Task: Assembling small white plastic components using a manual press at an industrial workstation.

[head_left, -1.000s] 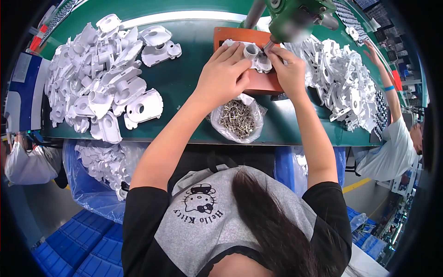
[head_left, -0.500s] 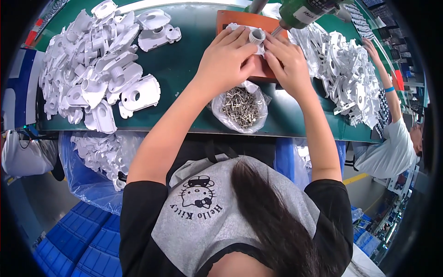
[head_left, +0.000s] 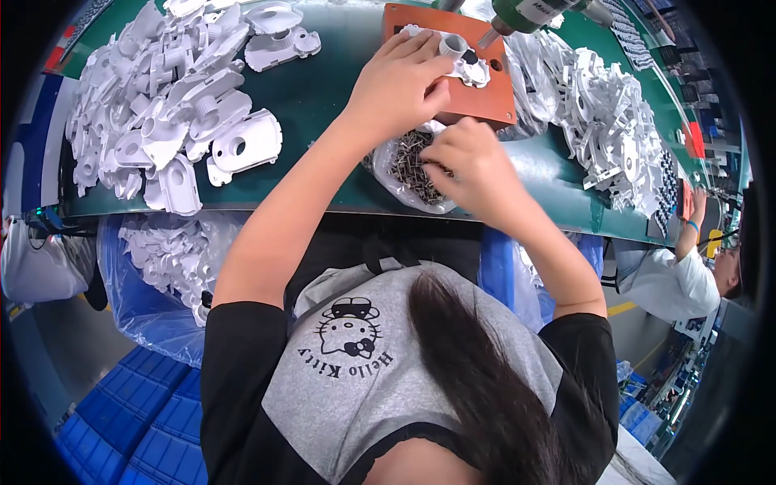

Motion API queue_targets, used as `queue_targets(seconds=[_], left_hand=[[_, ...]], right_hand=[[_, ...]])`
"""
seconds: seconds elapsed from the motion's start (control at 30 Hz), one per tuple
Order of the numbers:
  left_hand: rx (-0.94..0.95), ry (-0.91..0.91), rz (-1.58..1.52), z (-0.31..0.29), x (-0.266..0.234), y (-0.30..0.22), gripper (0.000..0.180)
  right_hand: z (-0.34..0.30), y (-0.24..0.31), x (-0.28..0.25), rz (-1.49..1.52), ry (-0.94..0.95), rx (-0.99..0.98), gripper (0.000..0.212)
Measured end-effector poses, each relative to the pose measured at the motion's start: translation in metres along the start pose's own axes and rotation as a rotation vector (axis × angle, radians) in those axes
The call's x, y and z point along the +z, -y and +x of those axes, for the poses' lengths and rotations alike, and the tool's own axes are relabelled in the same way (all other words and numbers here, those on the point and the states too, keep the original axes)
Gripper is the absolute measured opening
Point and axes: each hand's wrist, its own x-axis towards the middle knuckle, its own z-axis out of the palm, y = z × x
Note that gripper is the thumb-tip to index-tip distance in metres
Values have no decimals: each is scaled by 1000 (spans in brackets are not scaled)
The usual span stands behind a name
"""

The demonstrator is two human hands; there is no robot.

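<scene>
My left hand point(head_left: 398, 87) lies over a white plastic part point(head_left: 474, 73) with a raised round collar, holding it on the orange fixture block point(head_left: 481, 105). Its fingers hide the part's left portion. My right hand point(head_left: 473, 170) is bent down into a clear plastic bag point(head_left: 390, 183) of small metal screws point(head_left: 409, 166), thumb and fingers curled among them. What its fingertips pinch, if anything, is hidden. Above the right end of the part hangs the tip of a green power screwdriver point(head_left: 521, 12), apart from it.
A big heap of white plastic parts point(head_left: 162, 105) covers the table's left side. Another pile of white parts point(head_left: 610, 129) and plastic film point(head_left: 529, 93) lie at the right. Below the table edge stands a lined blue bin point(head_left: 153, 315). A co-worker point(head_left: 675, 275) sits at far right.
My right hand has left the white part on the fixture and come down toward me into the screws. My left hand stays on the part. The screwdriver tip now stands clear of the part.
</scene>
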Motion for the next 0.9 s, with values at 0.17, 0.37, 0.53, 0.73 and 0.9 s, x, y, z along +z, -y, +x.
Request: queue_targets(seconds=[0.17, 0.37, 0.53, 0.73, 0.9], left_hand=[[1, -16, -7, 2, 3, -3, 24], [-10, -6, -2, 1, 2, -2, 24], [-7, 0, 6, 1, 2, -4, 25], [10, -26, 27, 2, 1, -2, 25], [1, -12, 16, 2, 2, -3, 23]], right_hand=[[3, 5, 32, -143, -88, -42, 11], [6, 6, 37, -91, -163, -50, 9], [5, 2, 17, 80, -221, 49, 10], [18, -50, -42, 446, -285, 584, 15], [37, -99, -40, 427, -254, 640, 24]])
